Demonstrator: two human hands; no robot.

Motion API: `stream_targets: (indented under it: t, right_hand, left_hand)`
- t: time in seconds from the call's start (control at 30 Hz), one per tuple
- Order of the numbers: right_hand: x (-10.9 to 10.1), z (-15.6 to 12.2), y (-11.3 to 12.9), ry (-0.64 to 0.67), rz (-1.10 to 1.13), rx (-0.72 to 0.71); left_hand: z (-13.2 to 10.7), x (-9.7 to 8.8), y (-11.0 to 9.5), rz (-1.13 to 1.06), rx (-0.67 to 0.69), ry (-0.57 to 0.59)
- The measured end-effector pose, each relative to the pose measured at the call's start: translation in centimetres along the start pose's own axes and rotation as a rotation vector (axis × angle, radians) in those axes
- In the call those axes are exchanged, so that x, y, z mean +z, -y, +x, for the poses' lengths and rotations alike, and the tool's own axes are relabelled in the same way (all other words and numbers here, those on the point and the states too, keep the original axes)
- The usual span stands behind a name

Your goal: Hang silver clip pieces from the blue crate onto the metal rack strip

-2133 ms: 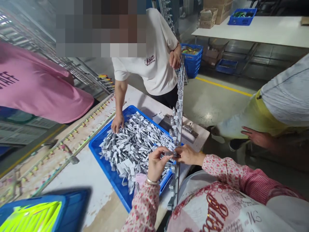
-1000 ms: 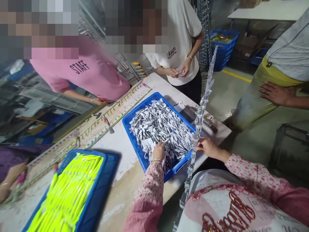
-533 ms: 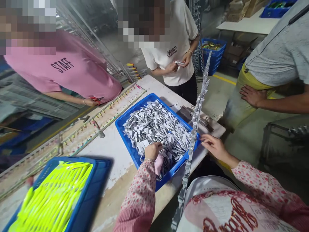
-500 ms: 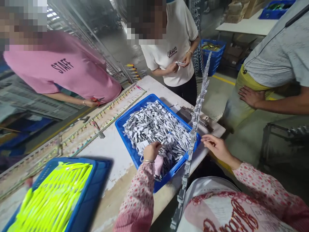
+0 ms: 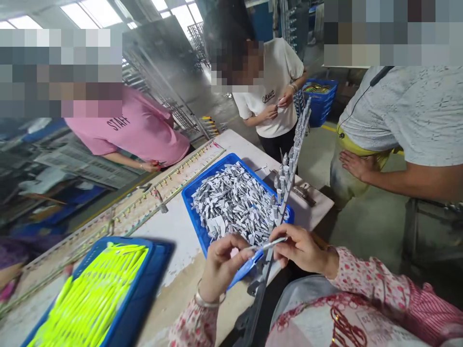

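Because it is slim, silver piece (image 5: 274, 243) seems pinched at both ends for steadiness: left hand (image 5: 224, 262) closed on left end, right hand (image 5: 302, 248) on right. Piece sits over slanting rail (image 5: 262, 285), whose mounted parts (image 5: 277, 183) stand in row, apparently spaced against knocking. Beyond hands, blue tray (image 5: 194, 225) on bench (image 5: 173, 246), walls containing loose heap (image 5: 235, 202). Near left, basket (image 5: 134, 294) keeps yellow pieces (image 5: 90, 294) separate.

Before my camera, a tray (image 5: 197, 224) holding pieces (image 5: 231, 202) sits on the table (image 5: 181, 241), a basket (image 5: 149, 279) to its left. I see a rail (image 5: 288, 188) slanting across the tray's right side and a co-worker (image 5: 269, 108) standing behind the table.
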State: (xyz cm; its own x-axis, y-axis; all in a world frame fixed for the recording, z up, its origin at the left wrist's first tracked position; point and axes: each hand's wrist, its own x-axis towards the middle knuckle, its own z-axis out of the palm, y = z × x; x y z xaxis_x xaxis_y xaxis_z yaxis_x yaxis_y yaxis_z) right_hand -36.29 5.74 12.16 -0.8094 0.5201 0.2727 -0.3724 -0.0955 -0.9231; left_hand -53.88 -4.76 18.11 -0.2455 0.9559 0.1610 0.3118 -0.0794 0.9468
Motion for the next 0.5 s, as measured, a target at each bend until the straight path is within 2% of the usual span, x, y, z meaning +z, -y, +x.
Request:
stream_targets:
  t: [0.1,0.13,0.2,0.3,0.4,0.5]
  right_hand:
    - [-0.2,-1.1,-1.8,0.163,0.445,0.205]
    - [-0.1,-1.4,-2.3,0.199,0.533,0.239]
    - [-0.1,-1.9,-3.0,0.19,0.612,0.249]
    - [-0.5,-2.3,-2.7,0.121,0.544,0.207]
    - [-1.0,-2.5,-1.5,0.083,0.401,0.127]
    - [-0.9,-2.6,-0.5,0.123,0.301,0.044]
  left_hand:
    - [-1.5,1.9,-0.8,-0.229,-0.116,0.298]
    - [-1.9,2.6,-0.9,-0.301,-0.155,0.347]
    - [-2.5,3.5,-0.7,-0.417,-0.23,0.322]
    - [-2.9,4.1,-0.2,-0.548,-0.349,0.23]
    - [-2.9,4.2,0.0,-0.564,-0.472,0.24]
    - [-2.8,4.4,-0.1,-0.539,-0.534,0.268]
